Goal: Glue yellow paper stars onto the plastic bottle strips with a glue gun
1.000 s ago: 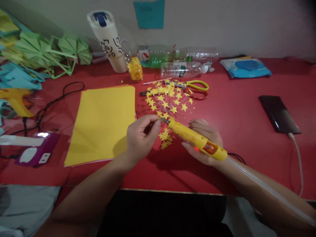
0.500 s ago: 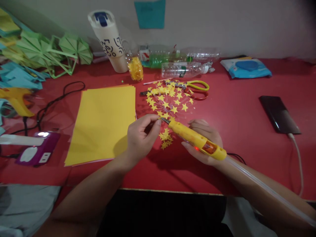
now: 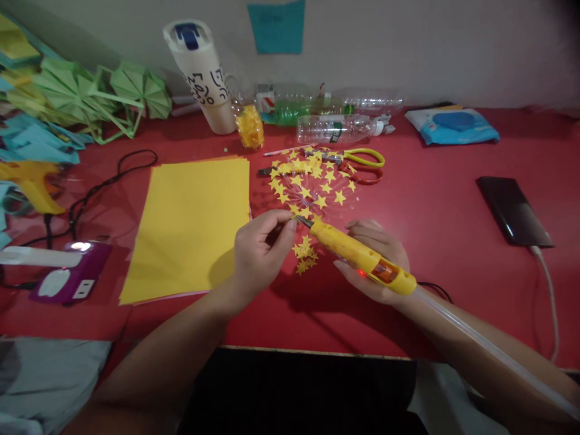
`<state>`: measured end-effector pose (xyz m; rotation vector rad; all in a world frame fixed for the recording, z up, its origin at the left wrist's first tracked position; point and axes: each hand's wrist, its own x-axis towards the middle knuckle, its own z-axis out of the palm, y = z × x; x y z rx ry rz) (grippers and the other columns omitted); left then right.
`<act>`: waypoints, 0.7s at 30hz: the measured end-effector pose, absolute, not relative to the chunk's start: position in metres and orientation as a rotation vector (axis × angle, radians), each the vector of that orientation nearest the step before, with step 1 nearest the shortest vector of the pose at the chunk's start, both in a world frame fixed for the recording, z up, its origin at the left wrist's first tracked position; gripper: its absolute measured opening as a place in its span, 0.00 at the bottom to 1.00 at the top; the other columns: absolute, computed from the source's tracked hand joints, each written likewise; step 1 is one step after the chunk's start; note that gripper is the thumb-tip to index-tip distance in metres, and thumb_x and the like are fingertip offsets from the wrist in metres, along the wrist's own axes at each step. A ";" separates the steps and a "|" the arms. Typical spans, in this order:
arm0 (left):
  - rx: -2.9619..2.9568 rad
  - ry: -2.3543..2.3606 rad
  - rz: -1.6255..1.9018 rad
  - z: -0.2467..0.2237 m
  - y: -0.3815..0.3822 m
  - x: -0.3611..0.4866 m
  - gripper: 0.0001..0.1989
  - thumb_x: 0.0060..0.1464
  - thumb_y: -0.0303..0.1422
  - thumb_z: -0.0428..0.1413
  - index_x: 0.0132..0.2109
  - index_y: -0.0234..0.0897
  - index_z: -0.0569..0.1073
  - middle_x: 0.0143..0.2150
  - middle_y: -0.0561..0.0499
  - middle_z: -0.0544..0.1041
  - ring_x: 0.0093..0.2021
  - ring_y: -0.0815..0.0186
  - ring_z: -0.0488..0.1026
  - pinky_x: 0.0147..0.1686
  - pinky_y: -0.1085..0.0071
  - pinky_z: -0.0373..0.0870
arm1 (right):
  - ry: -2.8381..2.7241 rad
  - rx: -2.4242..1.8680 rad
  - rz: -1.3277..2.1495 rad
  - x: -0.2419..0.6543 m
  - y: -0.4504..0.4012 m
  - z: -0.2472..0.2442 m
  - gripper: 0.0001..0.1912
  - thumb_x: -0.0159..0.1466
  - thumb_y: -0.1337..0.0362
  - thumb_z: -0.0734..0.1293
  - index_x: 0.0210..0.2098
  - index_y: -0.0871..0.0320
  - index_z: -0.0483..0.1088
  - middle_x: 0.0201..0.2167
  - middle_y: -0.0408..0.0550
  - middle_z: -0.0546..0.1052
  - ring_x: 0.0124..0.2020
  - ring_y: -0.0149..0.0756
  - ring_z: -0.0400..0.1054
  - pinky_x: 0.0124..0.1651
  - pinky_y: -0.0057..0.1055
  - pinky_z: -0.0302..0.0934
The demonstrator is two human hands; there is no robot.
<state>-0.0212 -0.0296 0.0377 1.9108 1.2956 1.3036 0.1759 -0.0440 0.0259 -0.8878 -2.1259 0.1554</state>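
My right hand (image 3: 376,257) is wrapped round a yellow glue gun (image 3: 357,251), with a long clear glue stick (image 3: 489,347) poking from its back end and a red light glowing on its side. The gun's metal nozzle meets the fingertips of my left hand (image 3: 263,248), where thumb and forefinger pinch a small yellow paper star (image 3: 293,215), mostly hidden. Just beyond, many yellow stars (image 3: 321,201) are spread over clear plastic strips (image 3: 308,196). A small pile of loose stars (image 3: 304,255) lies on the table between my hands.
Yellow paper sheets (image 3: 190,223) are stacked at left, beside a purple power strip (image 3: 72,272) and another glue gun (image 3: 34,181). Scissors (image 3: 365,158), plastic bottles (image 3: 335,128), a white tumbler (image 3: 206,84) and wet wipes (image 3: 453,124) stand or lie behind. A phone (image 3: 512,211) charges at right.
Both hands, the glue gun and the pinched star hold almost the same position. The whole view has shifted very slightly.
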 end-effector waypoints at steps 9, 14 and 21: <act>2.031 1.293 1.329 0.034 -0.027 -0.024 0.08 0.57 0.29 0.52 0.31 0.38 0.73 0.24 0.55 0.73 0.22 0.72 0.66 0.25 0.74 0.65 | -2.146 -0.864 0.153 0.177 -0.044 0.025 0.10 0.61 0.64 0.65 0.25 0.54 0.59 0.18 0.40 0.65 0.22 0.31 0.59 0.31 0.35 0.63; 2.021 1.280 1.322 0.034 -0.028 -0.024 0.08 0.57 0.28 0.51 0.31 0.39 0.73 0.24 0.54 0.74 0.23 0.72 0.67 0.25 0.74 0.65 | -2.141 -0.879 0.159 0.179 -0.045 0.023 0.11 0.61 0.64 0.65 0.25 0.54 0.59 0.18 0.40 0.64 0.23 0.31 0.59 0.31 0.35 0.63; 2.046 1.272 1.339 0.035 -0.028 -0.023 0.08 0.57 0.27 0.51 0.31 0.38 0.72 0.23 0.55 0.73 0.22 0.74 0.66 0.25 0.76 0.65 | -2.147 -0.865 0.139 0.178 -0.044 0.025 0.11 0.61 0.64 0.65 0.24 0.54 0.60 0.18 0.40 0.65 0.22 0.31 0.60 0.30 0.34 0.62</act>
